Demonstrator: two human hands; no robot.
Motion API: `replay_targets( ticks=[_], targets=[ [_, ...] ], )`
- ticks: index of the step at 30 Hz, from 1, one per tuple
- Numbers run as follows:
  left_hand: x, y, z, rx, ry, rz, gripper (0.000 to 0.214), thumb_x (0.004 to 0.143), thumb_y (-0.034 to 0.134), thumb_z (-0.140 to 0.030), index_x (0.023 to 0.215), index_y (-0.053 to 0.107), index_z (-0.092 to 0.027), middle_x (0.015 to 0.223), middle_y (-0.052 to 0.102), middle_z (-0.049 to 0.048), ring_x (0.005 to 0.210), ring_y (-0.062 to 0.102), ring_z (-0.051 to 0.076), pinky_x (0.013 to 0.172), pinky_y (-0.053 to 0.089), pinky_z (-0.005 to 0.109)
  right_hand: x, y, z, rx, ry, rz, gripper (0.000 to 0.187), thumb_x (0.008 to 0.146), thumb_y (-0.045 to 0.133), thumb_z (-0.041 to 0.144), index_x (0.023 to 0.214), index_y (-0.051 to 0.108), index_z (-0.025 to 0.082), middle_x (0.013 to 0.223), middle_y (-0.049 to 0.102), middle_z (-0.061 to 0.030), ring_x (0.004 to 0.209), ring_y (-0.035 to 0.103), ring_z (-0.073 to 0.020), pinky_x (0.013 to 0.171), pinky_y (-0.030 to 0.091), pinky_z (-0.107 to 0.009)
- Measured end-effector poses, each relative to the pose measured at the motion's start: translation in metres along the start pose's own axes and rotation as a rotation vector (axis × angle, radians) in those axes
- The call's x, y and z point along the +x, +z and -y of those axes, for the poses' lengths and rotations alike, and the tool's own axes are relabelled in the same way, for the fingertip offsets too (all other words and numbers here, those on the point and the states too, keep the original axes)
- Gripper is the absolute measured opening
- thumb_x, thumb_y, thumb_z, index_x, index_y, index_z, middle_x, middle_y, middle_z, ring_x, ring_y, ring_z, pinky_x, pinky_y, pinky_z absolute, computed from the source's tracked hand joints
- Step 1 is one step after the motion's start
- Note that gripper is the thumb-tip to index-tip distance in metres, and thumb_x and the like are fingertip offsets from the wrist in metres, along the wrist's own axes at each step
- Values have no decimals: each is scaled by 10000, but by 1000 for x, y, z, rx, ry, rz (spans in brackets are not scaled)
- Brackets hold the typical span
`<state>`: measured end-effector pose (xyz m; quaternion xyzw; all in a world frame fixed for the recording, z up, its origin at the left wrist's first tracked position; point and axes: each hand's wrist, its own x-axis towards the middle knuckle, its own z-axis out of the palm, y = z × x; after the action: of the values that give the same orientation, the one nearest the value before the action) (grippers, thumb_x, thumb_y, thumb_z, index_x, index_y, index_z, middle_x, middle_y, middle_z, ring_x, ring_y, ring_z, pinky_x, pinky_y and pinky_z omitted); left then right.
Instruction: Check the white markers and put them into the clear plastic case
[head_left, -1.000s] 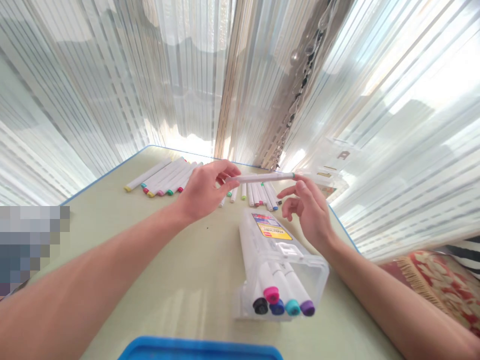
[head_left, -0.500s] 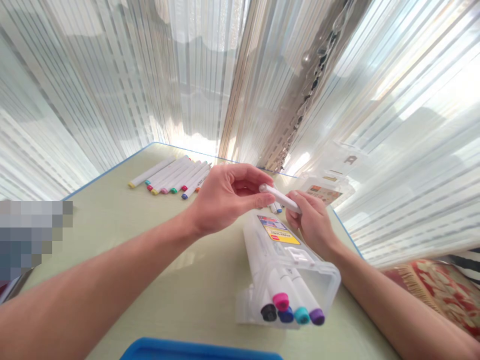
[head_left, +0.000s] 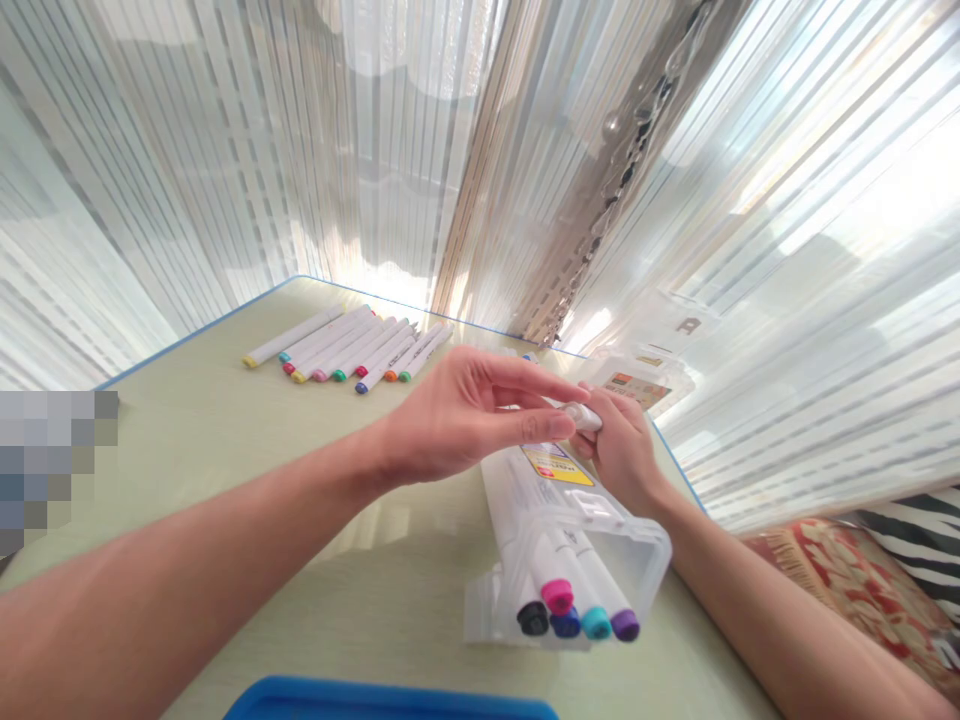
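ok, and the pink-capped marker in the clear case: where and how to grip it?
Likely by the sides of its pink cap, coming from the wearer's side and slightly above. The cap faces the camera at the open end of the clear case, and sits above the black-capped marker and blue-capped marker, which crowd it from below.

The case point(head_left: 525, 510) was clear, smooth plastic with a slightly cloudy sheen, its label point(head_left: 564, 470) glossy; the markers point(head_left: 349, 348) looked like smooth plastic, the desk point(head_left: 337, 600) smooth and faintly shiny, the tray point(head_left: 390, 694) glossy plastic, the curtain point(head_left: 360, 150) thin, sheer cloth
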<state>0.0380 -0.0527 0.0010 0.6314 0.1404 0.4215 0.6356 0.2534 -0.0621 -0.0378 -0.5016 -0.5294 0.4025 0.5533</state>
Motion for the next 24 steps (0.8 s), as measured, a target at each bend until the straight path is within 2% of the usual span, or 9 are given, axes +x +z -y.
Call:
replay_targets(
  ticks=[8,14,18,24],
  targets=[
    [-2,-6,3,-188,-95,112,273,830,762,-199,1097,774,-146,1096,770,130,991,745,245,913,629,401,1,-3,-5,24,-63,-9,408,931,613,383,591,490,194,492,393,60,398,363,-71,389,248,-236],
    [-2,-9,5,-258,-95,135,286,838,761,-202,1117,766,-142,1134,759,151,1023,736,244,947,601,385,4,-6,-7,11,-99,-27,398,952,594,373,606,533,185,488,378,63,387,365,-68,385,234,-236],
    [-2,-8,4,-228,-114,110,291,827,778,-224,1107,769,-143,1094,770,145,995,741,233,920,606,370,4,-6,-7,11,-108,-13,398,959,582,359,604,549,183,497,379,58,388,382,-70,384,238,-239],
    [-1,-8,2,-204,-142,6,231,819,782,-217,1030,788,-125,941,790,119,879,754,212,875,614,366,4,-7,-4,-28,-129,-15,405,957,575,354,595,560,174,509,393,51,383,405,-70,393,238,-248]
  ],
)
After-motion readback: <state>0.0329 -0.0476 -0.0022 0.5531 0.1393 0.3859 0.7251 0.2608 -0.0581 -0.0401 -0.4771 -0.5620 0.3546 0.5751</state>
